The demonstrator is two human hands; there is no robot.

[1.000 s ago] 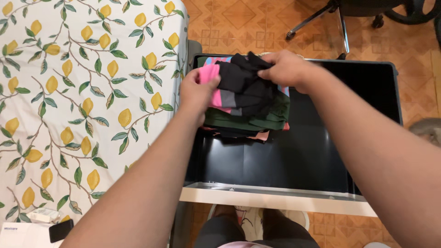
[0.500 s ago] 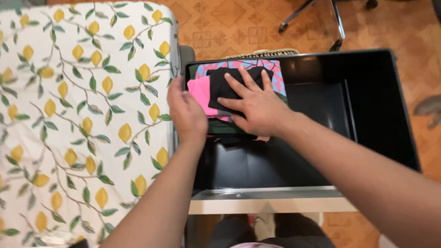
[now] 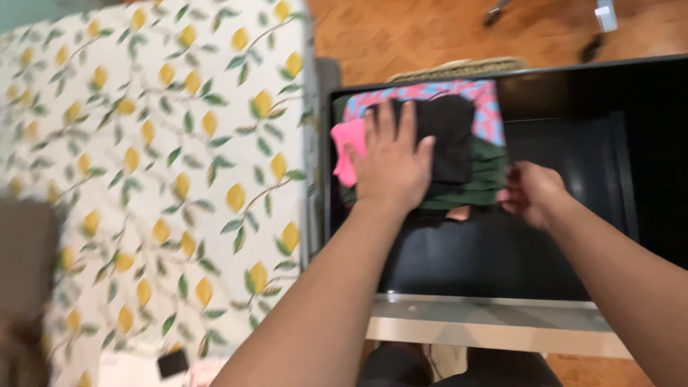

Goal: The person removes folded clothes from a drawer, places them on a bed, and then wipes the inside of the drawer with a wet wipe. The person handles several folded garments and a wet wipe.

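Since the earlier frame, left hand [image 3: 390,168] replaced the right atop the folded clothes stack [image 3: 437,154], fingers spread flat, while right hand [image 3: 532,193] pinches its right edge; stack sits in black bin [image 3: 559,244], settling unfinished.

I see a black bin [image 3: 573,236] w/ a pale front rim, standing on orange tiled floor [image 3: 401,36]. A stack of folded clothes [image 3: 466,158] sits in its far-left corner (black piece on top, pink, green, blue-pink print under). Beside it, a bed w/ a lemon-print sheet [image 3: 158,165]; a small dark phone [image 3: 173,363] lies near its front edge.
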